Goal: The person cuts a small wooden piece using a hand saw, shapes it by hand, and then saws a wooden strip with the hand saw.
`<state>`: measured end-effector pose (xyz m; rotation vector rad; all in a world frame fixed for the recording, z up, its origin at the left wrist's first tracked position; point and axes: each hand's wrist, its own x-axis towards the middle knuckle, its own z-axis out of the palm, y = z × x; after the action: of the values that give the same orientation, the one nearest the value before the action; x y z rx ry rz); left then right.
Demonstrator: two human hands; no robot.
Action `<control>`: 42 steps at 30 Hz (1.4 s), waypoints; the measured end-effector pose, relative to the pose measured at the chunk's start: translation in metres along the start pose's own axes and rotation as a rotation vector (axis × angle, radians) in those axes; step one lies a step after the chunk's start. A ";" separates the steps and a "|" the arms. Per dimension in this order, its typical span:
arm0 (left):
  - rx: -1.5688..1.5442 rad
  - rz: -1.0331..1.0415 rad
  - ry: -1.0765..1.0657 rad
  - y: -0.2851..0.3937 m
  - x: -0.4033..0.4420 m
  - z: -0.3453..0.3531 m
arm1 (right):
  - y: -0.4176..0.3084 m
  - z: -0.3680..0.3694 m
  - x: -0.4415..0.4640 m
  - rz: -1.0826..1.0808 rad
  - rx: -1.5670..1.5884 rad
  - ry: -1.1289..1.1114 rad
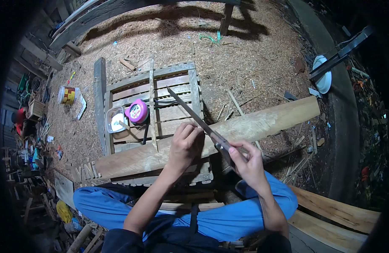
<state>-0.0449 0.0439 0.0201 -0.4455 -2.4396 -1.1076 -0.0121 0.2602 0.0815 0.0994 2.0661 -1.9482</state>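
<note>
My right hand [247,163] is wrapped round the handle end of a hand saw [189,109]. The saw's dark, narrow blade slants up and away to the left, tapering to its tip above the slatted pallet. Curled closed beside the blade is my left hand [185,142]; anything inside its fingers is hidden. Both hands are above a long wooden board [266,120], which lies across the pallet [173,114] in front of my knees. Slots are cut into the board's left end.
A pink tape measure [137,111], a clear tub [116,119] with white stuff and a thin wooden strip [152,97] rest on the pallet. A paint can [68,95] stands left on the shavings. Planks [329,230] lie at lower right; a timber beam [131,9] crosses the top.
</note>
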 end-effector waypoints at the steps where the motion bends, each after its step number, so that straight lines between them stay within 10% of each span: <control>1: 0.002 -0.006 0.002 -0.002 -0.001 0.000 | -0.001 -0.003 -0.003 -0.003 -0.002 -0.003; 42: 0.028 0.052 -0.013 -0.004 -0.007 0.001 | 0.002 -0.003 -0.030 -0.171 -0.217 0.150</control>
<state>-0.0409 0.0417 0.0134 -0.5056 -2.4379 -1.0507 0.0165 0.2679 0.0873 0.0220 2.4430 -1.8451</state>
